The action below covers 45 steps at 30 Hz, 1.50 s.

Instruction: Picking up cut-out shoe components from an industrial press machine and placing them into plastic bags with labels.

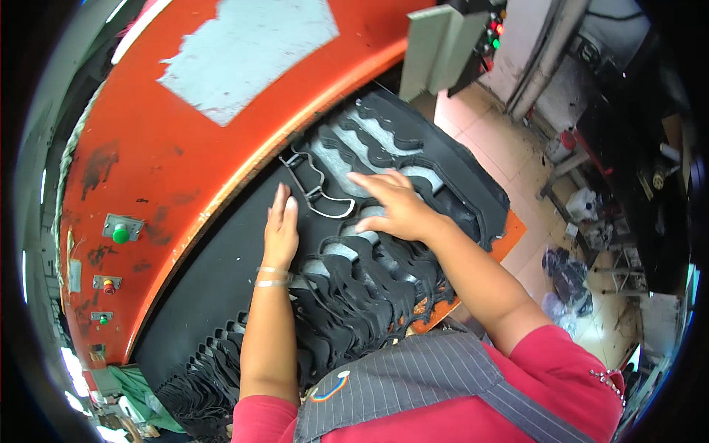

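Note:
A wavy metal cutting die (316, 193) lies on a black sheet (221, 258) between my two hands. Just to its left, my left hand (281, 230) is held with its fingers stretched out and nothing in it. My right hand (399, 205) has its fingers and thumb spread at the die's right side, over the cut part of the sheet, and also holds nothing. Whether either hand touches the sheet or the die I cannot tell. Wavy openings in the sheet (384, 136) show a grey surface beneath. Nearer to me, black scrap strips (347, 288) hang in curled folds.
The large orange press body (177, 148) rises along the far left side, with a green button (120, 234) and a red knob (109, 286) on it. A pale metal bracket (436, 52) stands at the top. Bags (569, 284) lie on the tiled floor at right.

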Motion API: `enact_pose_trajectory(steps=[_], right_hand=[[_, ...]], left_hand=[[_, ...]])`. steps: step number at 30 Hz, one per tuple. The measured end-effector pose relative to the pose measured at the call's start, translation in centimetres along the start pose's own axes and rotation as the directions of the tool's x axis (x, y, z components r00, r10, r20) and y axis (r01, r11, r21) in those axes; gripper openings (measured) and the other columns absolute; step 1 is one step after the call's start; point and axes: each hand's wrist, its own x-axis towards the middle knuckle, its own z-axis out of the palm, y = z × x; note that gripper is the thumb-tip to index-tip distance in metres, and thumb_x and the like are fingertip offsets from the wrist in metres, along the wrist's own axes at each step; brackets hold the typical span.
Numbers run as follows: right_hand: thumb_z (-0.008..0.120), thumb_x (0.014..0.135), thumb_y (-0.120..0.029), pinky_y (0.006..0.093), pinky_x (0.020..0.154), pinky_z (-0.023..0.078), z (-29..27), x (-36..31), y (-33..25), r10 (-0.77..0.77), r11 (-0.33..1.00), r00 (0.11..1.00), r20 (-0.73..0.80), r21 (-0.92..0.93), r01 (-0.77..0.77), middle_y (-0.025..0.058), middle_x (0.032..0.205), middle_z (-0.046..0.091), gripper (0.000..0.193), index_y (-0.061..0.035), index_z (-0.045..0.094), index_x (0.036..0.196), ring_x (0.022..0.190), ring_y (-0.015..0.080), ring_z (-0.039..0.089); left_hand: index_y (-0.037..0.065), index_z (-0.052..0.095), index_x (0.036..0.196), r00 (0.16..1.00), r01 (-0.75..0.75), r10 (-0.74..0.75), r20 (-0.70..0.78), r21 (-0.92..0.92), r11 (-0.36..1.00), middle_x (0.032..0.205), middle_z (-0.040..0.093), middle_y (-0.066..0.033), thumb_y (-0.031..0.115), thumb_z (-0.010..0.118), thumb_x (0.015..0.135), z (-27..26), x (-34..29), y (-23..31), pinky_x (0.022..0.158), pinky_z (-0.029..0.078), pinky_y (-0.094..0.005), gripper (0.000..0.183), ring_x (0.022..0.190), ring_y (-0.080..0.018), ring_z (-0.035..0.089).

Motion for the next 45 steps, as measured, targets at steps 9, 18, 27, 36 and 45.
enact_pose_trajectory(steps=[9,18,27,36,45], right_hand=[[0.076,0.075,-0.020,0.0329,0.080,0.049,-3.2,-1.9,-10.4,0.043,0.982,0.996,-0.075,0.185,-0.028,0.0119,0.097,0.066,0.048,-0.0040,0.060,0.117,0.086,0.0217,0.064],[0.073,0.077,-0.036,0.0365,0.057,0.050,13.5,14.3,-25.8,-0.472,0.839,0.880,-0.056,0.280,0.468,0.0101,0.074,0.063,0.046,-0.0060,0.050,0.104,0.068,0.0277,0.065],[0.068,0.082,-0.025,0.0419,0.049,0.045,15.3,15.2,-25.7,-0.480,0.857,0.876,-0.033,0.194,0.477,0.0108,0.068,0.059,0.027,-0.0080,0.048,0.088,0.059,0.0331,0.059],[0.079,0.062,-0.039,0.0390,0.083,0.046,9.6,-1.9,-19.2,-0.115,0.940,0.795,0.595,-0.194,0.281,0.0114,0.098,0.059,0.054,-0.0026,0.058,0.096,0.099,0.0293,0.055],[0.083,0.050,-0.021,0.0366,0.081,0.046,10.8,-3.8,-17.9,-0.128,0.921,0.916,0.381,-0.296,0.252,0.0094,0.089,0.059,0.045,-0.0055,0.060,0.085,0.092,0.0267,0.055]], left_hand=[[-0.006,0.041,0.135,0.616,-0.018,-0.207,-0.760,-0.277,0.961,0.137,0.046,-0.0191,0.009,0.056,0.092,-21.1,-16.4,-3.7,0.106,0.035,-0.0351,0.047,0.128,-0.0255,0.044],[-0.010,0.013,0.143,0.035,0.187,0.138,-0.990,0.143,0.972,0.152,0.014,-0.0269,0.016,0.060,0.084,-43.5,-15.8,-11.0,0.115,0.015,-0.0372,0.080,0.142,-0.0307,0.018],[0.001,0.029,0.145,0.482,0.015,0.066,-0.874,0.084,0.996,0.151,0.026,-0.0189,0.008,0.048,0.091,-46.0,-23.0,-12.9,0.111,0.023,-0.0332,0.058,0.140,-0.0255,0.026],[0.005,0.067,0.089,0.959,-0.148,0.224,-0.172,0.370,0.917,0.092,0.067,-0.0117,0.016,0.066,0.079,-13.7,-25.3,0.6,0.074,0.050,-0.0355,0.015,0.083,-0.0287,0.063],[0.005,0.064,0.074,0.957,0.046,0.129,-0.259,0.578,0.815,0.076,0.059,-0.0127,0.022,0.066,0.081,-9.7,-23.6,2.6,0.067,0.044,-0.0420,0.018,0.075,-0.0331,0.053]])
